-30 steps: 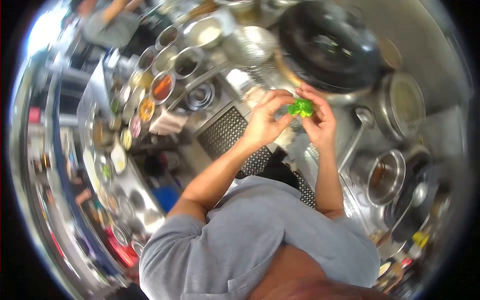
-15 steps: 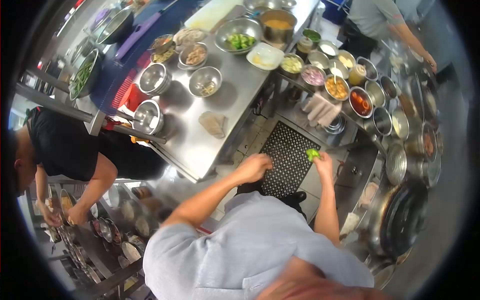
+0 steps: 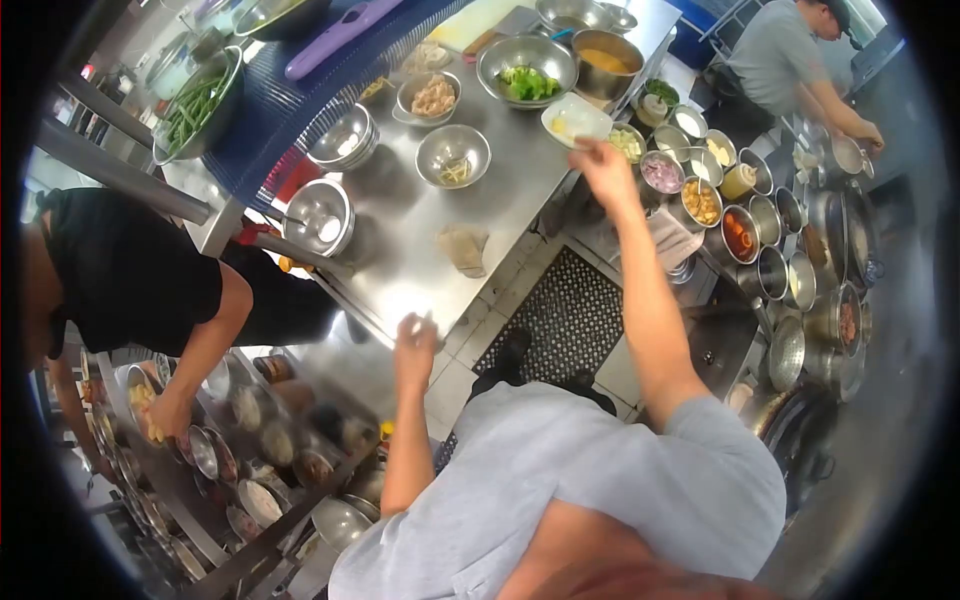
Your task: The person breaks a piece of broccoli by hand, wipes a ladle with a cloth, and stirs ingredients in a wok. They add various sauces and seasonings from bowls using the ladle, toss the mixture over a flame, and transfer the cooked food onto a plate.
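Note:
My right hand (image 3: 607, 172) reaches over the table's right edge, its fingers stretched toward a white square dish (image 3: 577, 120) with some pale yellow food. Nothing shows in that hand. Behind the dish stands a steel bowl of cut green vegetable (image 3: 527, 83). My left hand (image 3: 415, 340) is raised by the near corner of the steel table (image 3: 400, 280), its fingers loosely bent and apart, with nothing visible in them. A folded beige cloth (image 3: 462, 250) lies on the tabletop between my hands. Farther back sit a bowl with a few pale strips (image 3: 454, 157) and a bowl of light brown pieces (image 3: 432, 98).
Several ingredient pots, one with red sauce (image 3: 739, 235), line the right counter. A perforated black mat (image 3: 570, 310) covers the floor. One co-worker (image 3: 130, 280) in black bends at the left over several pans; another (image 3: 780, 60) in grey works at the far right.
My right hand has moved up and left to the white dish; the green piece it held no longer shows there. My left hand has moved left and down. The view has shifted.

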A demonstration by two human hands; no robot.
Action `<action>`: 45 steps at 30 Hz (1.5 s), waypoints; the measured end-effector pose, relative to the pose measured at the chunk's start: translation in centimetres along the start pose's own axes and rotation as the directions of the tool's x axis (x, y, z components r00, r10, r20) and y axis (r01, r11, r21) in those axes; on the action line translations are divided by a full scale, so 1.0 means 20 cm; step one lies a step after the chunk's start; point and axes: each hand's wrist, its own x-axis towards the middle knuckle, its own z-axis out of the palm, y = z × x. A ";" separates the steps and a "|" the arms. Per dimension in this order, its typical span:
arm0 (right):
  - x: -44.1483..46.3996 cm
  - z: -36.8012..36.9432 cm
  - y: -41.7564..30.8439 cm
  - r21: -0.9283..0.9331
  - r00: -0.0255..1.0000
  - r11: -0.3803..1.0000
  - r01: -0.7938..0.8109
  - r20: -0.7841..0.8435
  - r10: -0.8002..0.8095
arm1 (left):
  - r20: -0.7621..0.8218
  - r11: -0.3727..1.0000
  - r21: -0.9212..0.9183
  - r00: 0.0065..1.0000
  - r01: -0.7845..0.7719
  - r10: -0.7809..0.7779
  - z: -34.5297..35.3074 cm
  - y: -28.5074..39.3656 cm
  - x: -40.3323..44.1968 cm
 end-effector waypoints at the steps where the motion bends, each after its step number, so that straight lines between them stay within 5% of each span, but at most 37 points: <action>1: -0.11 0.02 0.12 0.028 0.998 0.999 -0.018 0.066 0.016 | -0.003 0.995 -0.007 0.995 -0.097 0.097 0.05 0.00 0.09; 2: -0.24 0.02 0.23 0.056 0.991 0.998 -0.038 0.134 0.030 | -0.009 0.981 -0.014 0.981 -0.192 0.192 0.11 -0.01 0.20; 4: -0.59 -0.02 0.39 -0.084 0.960 0.970 -0.230 0.144 0.240 | 0.038 0.989 -0.020 0.988 -0.150 0.150 0.25 -0.19 0.55; 7: -1.32 -0.33 0.82 -0.213 0.849 0.828 -0.519 -0.021 0.527 | 0.103 0.998 -0.009 0.993 -0.058 0.059 0.45 -0.07 0.81; 9: -1.70 -0.58 0.90 0.013 0.785 0.795 -0.606 -0.149 0.601 | 0.388 0.908 0.401 0.921 -0.125 -0.045 0.55 0.33 0.70; 10: -1.87 -0.70 0.93 0.056 0.762 0.787 -0.614 -0.219 0.610 | 0.432 0.895 0.414 0.901 -0.164 -0.035 0.64 0.34 0.69; 13: -2.24 -1.00 0.86 0.401 0.619 0.698 -0.594 -0.327 0.714 | 0.650 0.992 0.063 0.759 -0.106 0.040 0.87 0.33 0.50; 14: -2.36 -1.11 0.84 0.532 0.566 0.686 -0.497 -0.400 0.721 | 0.727 0.995 0.021 0.685 -0.101 0.054 0.96 0.37 0.33; 15: -2.30 -1.19 0.53 0.402 0.453 0.683 -0.609 -0.531 0.716 | 0.798 0.978 -0.044 0.596 0.206 -0.090 1.09 0.39 0.17; 16: -2.49 -1.22 0.66 0.004 0.542 0.823 -0.569 -0.750 0.378 | 0.918 0.891 0.041 0.335 0.452 -0.212 1.20 0.38 0.11; 17: -2.55 -1.32 0.50 0.056 0.400 0.662 -0.748 -0.757 0.517 | 0.943 0.888 0.010 0.291 0.461 -0.162 1.35 0.39 -0.08; 19: -2.73 -1.39 0.39 0.352 0.077 0.566 -0.746 -0.798 0.598 | 0.973 0.880 0.067 0.166 0.471 -0.163 1.61 0.48 -0.48; 21: -2.97 -1.40 0.32 0.524 -0.175 0.527 -0.669 -0.800 0.574 | 0.978 0.911 0.198 -0.130 0.362 -0.161 1.90 0.49 -0.70; 23: -3.13 -1.35 0.39 0.232 -0.142 0.369 -0.900 -0.956 0.255 | 0.937 0.915 0.280 -0.293 0.292 -0.193 2.10 0.52 -0.86; 24: -3.21 -1.33 0.40 0.258 -0.175 0.367 -0.894 -0.954 0.245 | 0.927 0.917 0.295 -0.314 0.268 -0.206 2.16 0.56 -1.00; 27: -3.30 -1.29 0.41 0.536 -0.314 0.255 -0.805 -0.750 0.582 | 0.881 0.904 0.361 -0.400 0.227 -0.252 2.34 0.55 -1.24; 33: -2.98 -1.30 0.68 0.673 -0.399 0.088 -0.734 -0.533 0.747 | 0.774 0.835 0.522 -0.508 0.173 -0.378 2.54 0.51 -1.64; 36: -3.00 -1.26 0.73 0.658 -0.464 0.028 -0.753 -0.560 0.686 | 0.732 0.825 0.559 -0.515 0.080 -0.446 2.62 0.51 -1.75; 38: -3.16 -1.18 0.71 0.657 -0.598 0.020 -0.754 -0.698 0.394 | 0.716 0.814 0.577 -0.519 0.062 -0.468 2.73 0.45 -1.68; 40: -3.35 -1.10 0.62 0.779 -0.795 -0.221 -0.587 -0.503 0.337 | 0.614 0.746 0.666 -0.582 0.019 -0.533 2.83 0.46 -1.71; 42: -3.47 -0.98 0.58 0.786 -0.837 -0.359 -0.503 -0.339 0.430 | 0.588 0.785 0.619 -0.650 -0.022 -0.482 2.95 0.41 -1.77; 44: -3.59 -0.79 0.71 0.714 -0.736 -0.349 -0.607 -0.340 0.585 | 0.560 0.887 0.435 -0.726 -0.153 -0.399 3.03 0.47 -1.91; 45: -3.59 -0.76 0.77 0.733 -0.758 -0.343 -0.587 -0.347 0.553 | 0.533 0.817 0.551 -0.681 -0.170 -0.502 3.11 0.43 -1.97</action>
